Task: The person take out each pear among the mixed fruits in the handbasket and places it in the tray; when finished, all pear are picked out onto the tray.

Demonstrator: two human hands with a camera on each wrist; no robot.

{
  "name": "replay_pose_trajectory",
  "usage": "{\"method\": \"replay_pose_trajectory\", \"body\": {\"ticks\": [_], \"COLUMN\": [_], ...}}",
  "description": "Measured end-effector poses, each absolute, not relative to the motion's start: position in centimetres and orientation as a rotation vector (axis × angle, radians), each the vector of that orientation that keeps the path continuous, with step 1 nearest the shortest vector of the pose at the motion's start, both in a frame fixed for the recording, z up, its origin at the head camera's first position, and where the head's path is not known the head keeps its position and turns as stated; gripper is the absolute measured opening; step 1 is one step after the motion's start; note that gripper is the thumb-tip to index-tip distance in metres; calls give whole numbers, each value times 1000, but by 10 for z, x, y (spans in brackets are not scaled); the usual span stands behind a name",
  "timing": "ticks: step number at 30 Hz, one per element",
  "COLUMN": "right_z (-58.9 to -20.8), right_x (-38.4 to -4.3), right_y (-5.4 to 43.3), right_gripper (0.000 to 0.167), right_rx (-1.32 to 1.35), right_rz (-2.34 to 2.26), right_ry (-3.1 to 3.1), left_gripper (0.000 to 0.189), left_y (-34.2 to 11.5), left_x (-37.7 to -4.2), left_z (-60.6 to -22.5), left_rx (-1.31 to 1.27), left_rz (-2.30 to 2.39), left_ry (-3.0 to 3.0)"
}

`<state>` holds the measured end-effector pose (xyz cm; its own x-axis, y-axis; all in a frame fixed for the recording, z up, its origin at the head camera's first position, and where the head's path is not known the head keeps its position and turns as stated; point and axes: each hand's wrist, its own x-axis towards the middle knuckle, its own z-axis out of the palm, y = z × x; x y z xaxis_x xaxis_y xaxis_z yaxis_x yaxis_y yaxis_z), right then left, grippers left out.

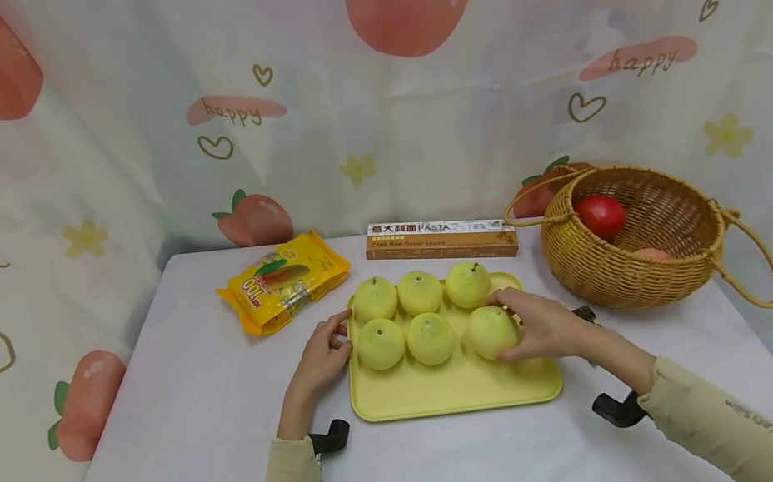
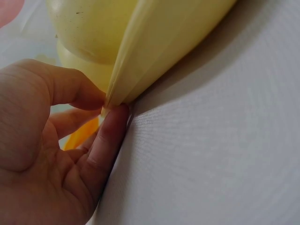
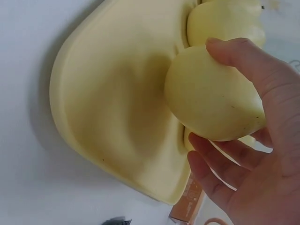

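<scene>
A yellow tray (image 1: 456, 394) lies on the white table with several round, yellow-green pears in two rows on it. At the tray's left edge, my left hand (image 1: 320, 358) pinches the rim between thumb and fingers; the left wrist view shows this pinch (image 2: 61, 126) up close. My right hand (image 1: 544, 324) grips a pear (image 1: 491, 332) at the right end of the front row. In the right wrist view the thumb lies on one side of that pear (image 3: 211, 96) and fingers on the other. A shadow falls on the tray beside it; whether the pear touches the tray I cannot tell.
A yellow snack bag (image 1: 283, 283) lies behind the tray to the left. A pasta box (image 1: 440, 240) stands behind it. On the right, a wicker basket (image 1: 636, 281) with raised handles holds a red fruit (image 1: 601, 216) and a pinkish one (image 1: 653, 254).
</scene>
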<state>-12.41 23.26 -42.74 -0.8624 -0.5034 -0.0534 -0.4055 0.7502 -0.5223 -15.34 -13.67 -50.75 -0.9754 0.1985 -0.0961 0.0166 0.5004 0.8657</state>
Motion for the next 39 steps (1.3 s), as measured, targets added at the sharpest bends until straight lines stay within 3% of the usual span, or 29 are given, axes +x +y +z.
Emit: {"method": "replay_pose_trajectory", "body": {"ticks": [31,39], "right_z": [-438,-442], "right_x": [-123,-116], "right_y": [221,221], "right_gripper": [78,71], "right_rx": [-789,-734], "right_rz": [-868,-934], "right_ry": [2749,2747], "left_gripper": [54,52], "left_y": [-140,-144], "left_x": [-153,-155], "left_z": [-505,-501], "left_rx": [176,302], "left_rz": [1463,1311], "left_ry": [2558,2649]}}
